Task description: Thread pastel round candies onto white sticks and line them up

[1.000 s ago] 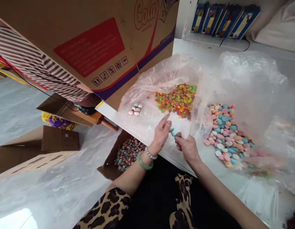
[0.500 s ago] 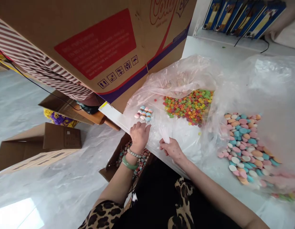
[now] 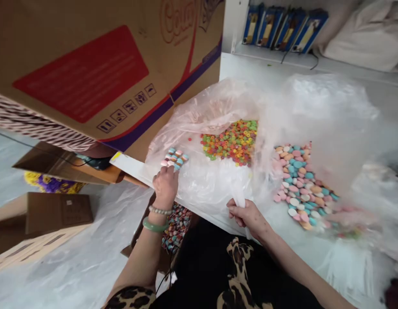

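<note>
My left hand (image 3: 165, 184), with a bead bracelet and a green bangle, rests at the table's front edge. Its bent, closed fingers touch the near side of a small cluster of pink, blue and brown candies (image 3: 177, 158); what its fingertips hold is hidden. To the right, my right hand (image 3: 247, 216) grips a narrow whitish strip (image 3: 239, 195) that sticks up between thumb and fingers; its exact kind is unclear. Small multicoloured ring candies (image 3: 232, 143) lie heaped on clear plastic sheeting (image 3: 199, 184) beyond both hands. Flat pastel candies (image 3: 303, 184) spread farther right.
A large printed cardboard box (image 3: 121, 98) stands at the left back of the table. Under the front edge, another box holds many colourful pieces (image 3: 177, 227). White thin strips (image 3: 350, 266) lie at the lower right. Blue boxes (image 3: 282, 28) stand on a back shelf.
The view has swung right, so the table appears farther left. My right hand has moved rightward, away from the candy cluster, still gripping the whitish strip. My left hand remains by the cluster.
</note>
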The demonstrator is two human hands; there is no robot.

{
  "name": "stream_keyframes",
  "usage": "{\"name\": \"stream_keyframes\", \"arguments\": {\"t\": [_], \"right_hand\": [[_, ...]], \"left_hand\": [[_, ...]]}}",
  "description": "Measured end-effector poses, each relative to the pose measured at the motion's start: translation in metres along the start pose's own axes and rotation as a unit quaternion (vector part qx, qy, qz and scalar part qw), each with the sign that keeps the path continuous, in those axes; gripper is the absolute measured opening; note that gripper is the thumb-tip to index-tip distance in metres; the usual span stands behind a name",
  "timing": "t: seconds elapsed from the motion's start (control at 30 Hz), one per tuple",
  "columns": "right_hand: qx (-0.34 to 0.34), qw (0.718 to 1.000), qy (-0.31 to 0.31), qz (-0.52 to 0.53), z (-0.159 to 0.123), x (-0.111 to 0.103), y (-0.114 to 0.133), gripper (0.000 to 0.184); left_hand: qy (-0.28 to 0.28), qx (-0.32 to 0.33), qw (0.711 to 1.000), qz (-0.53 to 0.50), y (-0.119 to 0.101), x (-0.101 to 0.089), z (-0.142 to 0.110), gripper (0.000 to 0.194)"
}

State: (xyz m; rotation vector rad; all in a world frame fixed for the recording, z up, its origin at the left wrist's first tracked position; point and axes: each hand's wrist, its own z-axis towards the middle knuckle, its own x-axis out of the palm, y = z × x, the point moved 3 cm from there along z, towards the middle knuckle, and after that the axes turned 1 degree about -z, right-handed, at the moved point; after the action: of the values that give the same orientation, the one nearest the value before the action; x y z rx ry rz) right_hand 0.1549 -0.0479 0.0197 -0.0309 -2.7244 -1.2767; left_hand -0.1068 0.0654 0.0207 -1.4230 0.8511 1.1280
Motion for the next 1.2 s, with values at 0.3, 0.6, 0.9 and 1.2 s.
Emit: {"name": "stream_keyframes", "arguments": {"t": [0.3,0.6,0.9,1.2], "right_hand": [[-0.037,0.994,0.102,0.032,-0.018,-0.019,0.000,0.021],[-0.118,0.979,-0.125,0.108,-0.062,-0.097,-0.011,0.021],[-0.142,0.938,-0.265,0.170,-0.100,-0.150,-0.055,0.022],[-0.112,0.945,-0.246,0.183,-0.104,-0.159,-0.081,0.018]], "left_hand": [[0.409,-0.024,0.693,-0.593,-0.140,0.037,-0.103,0.026],[0.366,-0.021,0.707,-0.604,-0.194,0.038,-0.119,0.030],[0.346,0.283,0.796,-0.408,-0.275,0.094,-0.147,0.029],[0.231,0.527,0.817,-0.045,-0.252,0.115,-0.162,0.020]]}}
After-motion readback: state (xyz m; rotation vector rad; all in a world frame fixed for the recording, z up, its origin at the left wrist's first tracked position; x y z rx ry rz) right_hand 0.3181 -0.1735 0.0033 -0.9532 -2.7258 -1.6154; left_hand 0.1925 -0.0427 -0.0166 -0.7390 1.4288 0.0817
